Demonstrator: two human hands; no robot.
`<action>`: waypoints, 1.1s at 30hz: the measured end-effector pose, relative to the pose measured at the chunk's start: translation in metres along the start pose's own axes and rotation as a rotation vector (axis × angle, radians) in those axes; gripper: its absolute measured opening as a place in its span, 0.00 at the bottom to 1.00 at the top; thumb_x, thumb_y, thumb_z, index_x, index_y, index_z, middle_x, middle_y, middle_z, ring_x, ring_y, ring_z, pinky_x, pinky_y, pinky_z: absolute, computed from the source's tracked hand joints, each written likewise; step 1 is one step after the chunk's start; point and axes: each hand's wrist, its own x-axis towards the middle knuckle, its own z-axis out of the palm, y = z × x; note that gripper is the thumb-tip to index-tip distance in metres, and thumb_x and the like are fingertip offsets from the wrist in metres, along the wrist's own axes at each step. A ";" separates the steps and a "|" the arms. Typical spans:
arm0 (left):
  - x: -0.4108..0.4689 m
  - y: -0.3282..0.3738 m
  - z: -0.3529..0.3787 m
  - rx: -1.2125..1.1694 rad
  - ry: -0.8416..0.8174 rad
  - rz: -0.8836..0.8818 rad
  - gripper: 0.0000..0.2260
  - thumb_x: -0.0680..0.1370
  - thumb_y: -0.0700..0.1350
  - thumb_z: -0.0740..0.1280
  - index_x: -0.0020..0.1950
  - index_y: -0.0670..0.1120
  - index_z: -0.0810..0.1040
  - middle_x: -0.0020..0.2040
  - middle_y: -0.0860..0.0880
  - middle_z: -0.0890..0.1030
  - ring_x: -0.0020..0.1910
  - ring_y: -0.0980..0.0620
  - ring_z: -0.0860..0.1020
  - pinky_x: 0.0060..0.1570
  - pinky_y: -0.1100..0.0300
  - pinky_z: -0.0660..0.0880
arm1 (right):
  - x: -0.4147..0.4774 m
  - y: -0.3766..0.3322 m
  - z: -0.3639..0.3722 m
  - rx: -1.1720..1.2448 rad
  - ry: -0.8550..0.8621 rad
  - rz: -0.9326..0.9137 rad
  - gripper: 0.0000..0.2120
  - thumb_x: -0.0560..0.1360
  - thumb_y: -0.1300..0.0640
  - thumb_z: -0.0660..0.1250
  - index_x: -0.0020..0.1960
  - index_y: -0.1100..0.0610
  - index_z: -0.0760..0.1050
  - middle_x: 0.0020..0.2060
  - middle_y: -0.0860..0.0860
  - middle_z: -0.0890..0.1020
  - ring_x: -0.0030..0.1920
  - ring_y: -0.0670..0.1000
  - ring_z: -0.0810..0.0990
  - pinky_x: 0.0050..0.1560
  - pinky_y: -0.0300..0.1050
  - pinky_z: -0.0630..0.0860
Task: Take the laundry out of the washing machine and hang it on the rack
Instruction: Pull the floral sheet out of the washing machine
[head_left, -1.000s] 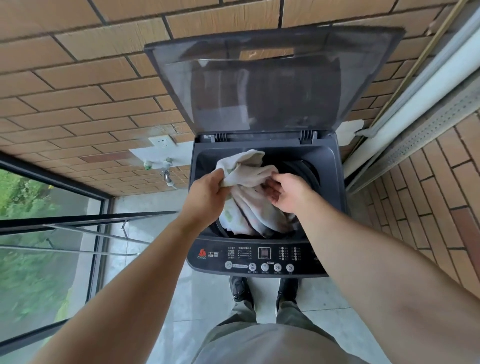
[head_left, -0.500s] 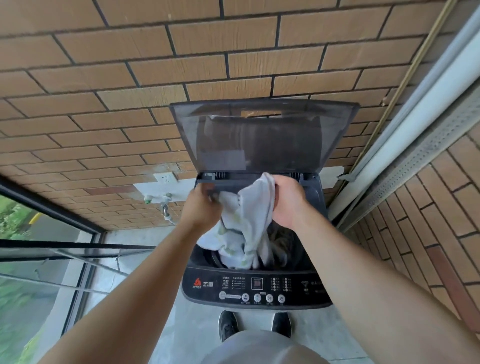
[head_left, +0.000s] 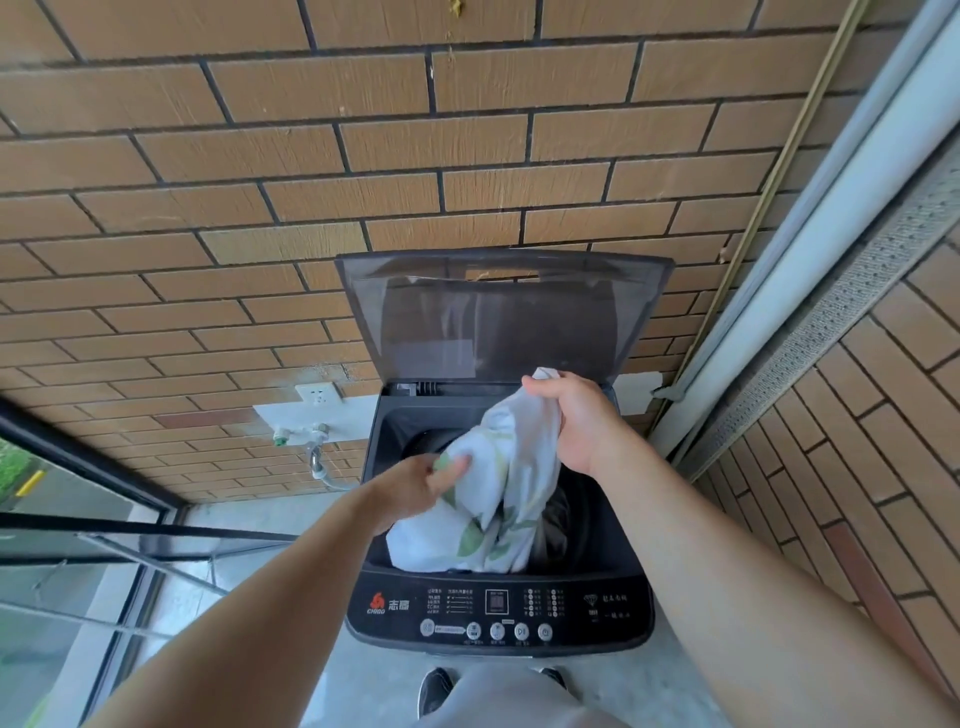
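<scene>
The right hand (head_left: 569, 423) grips the top of the white cloth with green leaf print (head_left: 501, 493), holding it high, probably to clear the open black top-loading washing machine (head_left: 623, 587). Lower and to its left, the left hand (head_left: 415, 488) pinches a fold, I think to spread it. The cloth's lower end hangs in the tub opening.

brick wall (head_left: 363, 145), wall socket (head_left: 317, 396), tap (head_left: 298, 434), black shoes (head_left: 435, 690)

A person wears light grey trousers (head_left: 501, 699), the fabric smooth and plain, over black shoes (head_left: 435, 693) with rounded toes; the left shoe shows more fully than the right. Both forearms (head_left: 249, 597) are bare up to the lower edge of the frame.
</scene>
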 end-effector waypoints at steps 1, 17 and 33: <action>-0.002 -0.009 0.000 0.148 -0.064 -0.011 0.14 0.77 0.60 0.67 0.60 0.57 0.76 0.51 0.59 0.80 0.55 0.50 0.77 0.53 0.57 0.72 | 0.001 0.000 -0.002 0.013 0.015 -0.001 0.24 0.73 0.60 0.75 0.68 0.57 0.74 0.65 0.56 0.78 0.66 0.58 0.76 0.73 0.57 0.67; -0.007 0.087 -0.037 -0.222 0.743 0.180 0.08 0.76 0.44 0.63 0.37 0.45 0.75 0.31 0.50 0.75 0.31 0.48 0.72 0.28 0.60 0.65 | -0.026 0.031 -0.006 -1.272 -0.233 -0.257 0.30 0.65 0.45 0.78 0.59 0.46 0.66 0.52 0.43 0.70 0.54 0.49 0.73 0.44 0.42 0.74; -0.023 0.104 -0.066 -0.551 0.684 0.229 0.09 0.72 0.39 0.74 0.49 0.48 0.79 0.46 0.46 0.82 0.42 0.48 0.82 0.37 0.54 0.82 | -0.007 0.019 0.006 -1.002 0.221 -0.428 0.06 0.82 0.56 0.58 0.50 0.56 0.73 0.44 0.53 0.80 0.48 0.59 0.79 0.45 0.49 0.73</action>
